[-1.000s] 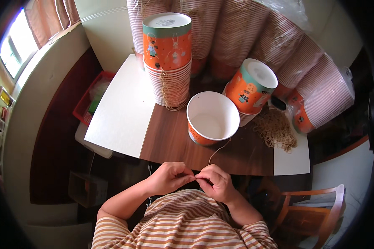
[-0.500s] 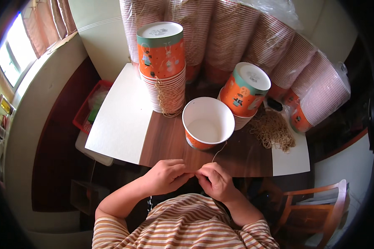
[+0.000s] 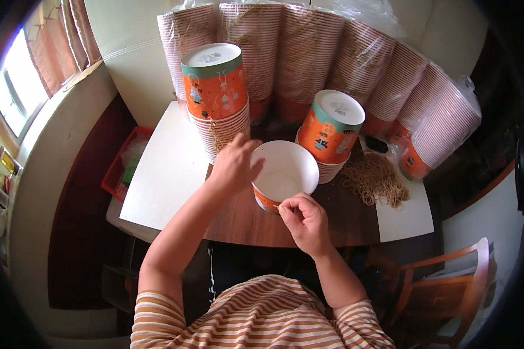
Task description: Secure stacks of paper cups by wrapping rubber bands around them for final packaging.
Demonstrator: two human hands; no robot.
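An open paper bucket [image 3: 285,174], white inside and orange outside, stands upright near the table's front edge. My right hand [image 3: 304,220] is in front of it, thumb and fingers pinched on the end of a thin tan cord [image 3: 278,207]. Beside the bucket's left rim is my left hand [image 3: 234,166], its fingers apart and slightly blurred, with nothing visible in them. Behind that hand rises a stack of upturned buckets [image 3: 215,87], with tan cords hanging down its side. A shorter upturned stack [image 3: 330,129] stands just right of the open bucket.
Tall plastic-wrapped bucket stacks [image 3: 308,52] line the back of the table. A heap of tan cords [image 3: 374,179] lies at the right, near a small black object [image 3: 376,145]. A red basket [image 3: 119,168] is at the left, a wooden chair [image 3: 448,279] at the lower right.
My hands were together at the table's front edge and have parted. The left has moved up to the bucket's left side; the right has moved forward to its front with the cord.
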